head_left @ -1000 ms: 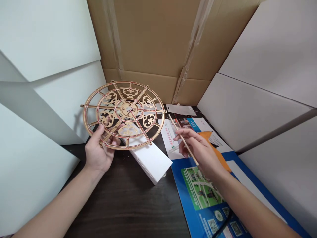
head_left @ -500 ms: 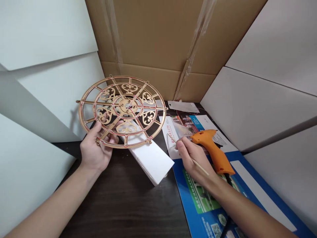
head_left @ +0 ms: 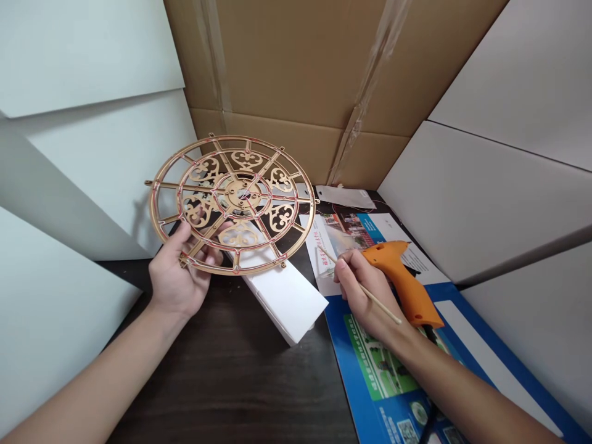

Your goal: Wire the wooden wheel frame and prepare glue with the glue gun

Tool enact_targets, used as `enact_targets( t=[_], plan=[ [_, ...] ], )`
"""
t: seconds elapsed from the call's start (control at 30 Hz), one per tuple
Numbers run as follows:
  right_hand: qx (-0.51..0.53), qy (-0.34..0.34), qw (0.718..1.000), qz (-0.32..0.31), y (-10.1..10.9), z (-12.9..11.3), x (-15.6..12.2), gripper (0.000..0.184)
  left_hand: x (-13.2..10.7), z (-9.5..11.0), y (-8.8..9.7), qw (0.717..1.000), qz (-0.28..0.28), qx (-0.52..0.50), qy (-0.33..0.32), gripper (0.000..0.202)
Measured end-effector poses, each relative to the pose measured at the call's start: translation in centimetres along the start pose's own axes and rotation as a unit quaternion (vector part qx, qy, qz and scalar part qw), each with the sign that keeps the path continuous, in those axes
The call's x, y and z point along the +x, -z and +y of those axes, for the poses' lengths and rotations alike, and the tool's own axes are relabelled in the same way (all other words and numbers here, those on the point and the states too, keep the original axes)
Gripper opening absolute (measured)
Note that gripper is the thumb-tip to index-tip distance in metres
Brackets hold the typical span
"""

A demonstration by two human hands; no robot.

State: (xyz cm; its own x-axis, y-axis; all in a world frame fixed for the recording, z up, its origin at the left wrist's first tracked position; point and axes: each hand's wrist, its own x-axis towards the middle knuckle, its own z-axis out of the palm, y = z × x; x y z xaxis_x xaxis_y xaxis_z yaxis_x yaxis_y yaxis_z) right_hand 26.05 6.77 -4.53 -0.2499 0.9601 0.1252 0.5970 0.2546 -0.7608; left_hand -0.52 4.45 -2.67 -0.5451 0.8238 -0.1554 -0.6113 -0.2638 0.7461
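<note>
The orange plastic hot-glue gun (head_left: 401,277) has come clear of the right hand (head_left: 365,290), which sits just beside it, closed in a pencil grip on a thin wooden stick (head_left: 383,307). The left hand (head_left: 178,280), fingers spread, grips the lower rim of a round gold latticed wheel (head_left: 240,191), held tilted above the dark wooden table (head_left: 222,376). The print on the white leaflet (head_left: 312,246) is unreadable

Free passage runs over the dark worktop (head_left: 222,382) at 6 o'clock; a white box (head_left: 289,302) near centre, an orange glue gun (head_left: 400,277) at 4 o'clock and a cardboard wall (head_left: 287,61) at 12 o'clock stand in the way.
</note>
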Motion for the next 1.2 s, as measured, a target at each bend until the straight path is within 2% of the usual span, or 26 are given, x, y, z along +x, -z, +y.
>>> enact_targets(
  t=[0.37, 0.6, 1.2],
  plan=[
    [-0.022, 0.025, 0.999, -0.009, -0.18, 0.26, 0.14, 0.038, 0.04, 0.14, -0.31, 1.000, 0.009, -0.002, 0.002, 0.038],
    [-0.019, 0.024, 0.999, -0.011, -0.24, 0.34, 0.14, 0.036, 0.10, 0.05, 0.03, 1.000, -0.014, -0.001, -0.002, 0.037],
    [-0.024, 0.049, 0.998, -0.009, -0.26, 0.40, -0.06, 0.036, -0.28, 0.18, -0.44, 1.000, 0.006, 0.012, 0.017, 0.044]
  ],
)
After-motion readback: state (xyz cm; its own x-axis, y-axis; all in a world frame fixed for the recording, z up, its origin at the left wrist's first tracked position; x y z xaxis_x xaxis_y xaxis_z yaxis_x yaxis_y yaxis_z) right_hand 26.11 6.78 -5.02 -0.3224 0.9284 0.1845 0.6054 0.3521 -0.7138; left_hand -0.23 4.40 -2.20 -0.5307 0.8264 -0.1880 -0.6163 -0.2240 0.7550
